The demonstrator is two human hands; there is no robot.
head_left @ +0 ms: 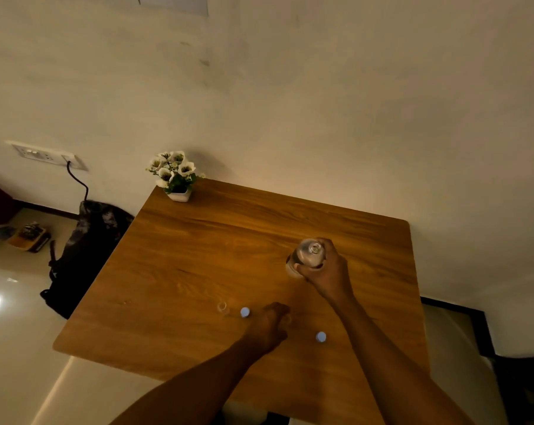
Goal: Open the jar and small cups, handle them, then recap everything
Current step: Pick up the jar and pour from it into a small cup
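A clear glass jar (308, 254) stands on the right half of the wooden table (198, 246), its mouth showing open at the top. My right hand (327, 271) is wrapped around its side. My left hand (273, 325) rests low on the table near the front, fingers curled around a small clear cup (287, 318) that is mostly hidden behind them. Another small clear cup (222, 306) stands open to the left. One pale blue cap (245, 312) lies beside that cup and a second blue cap (321, 336) lies to the right of my left hand.
A small white pot of white flowers (175, 176) sits at the table's far left corner against the wall. A dark backpack (85, 253) leans on the floor left of the table, below a wall socket (45, 154) with a cable.
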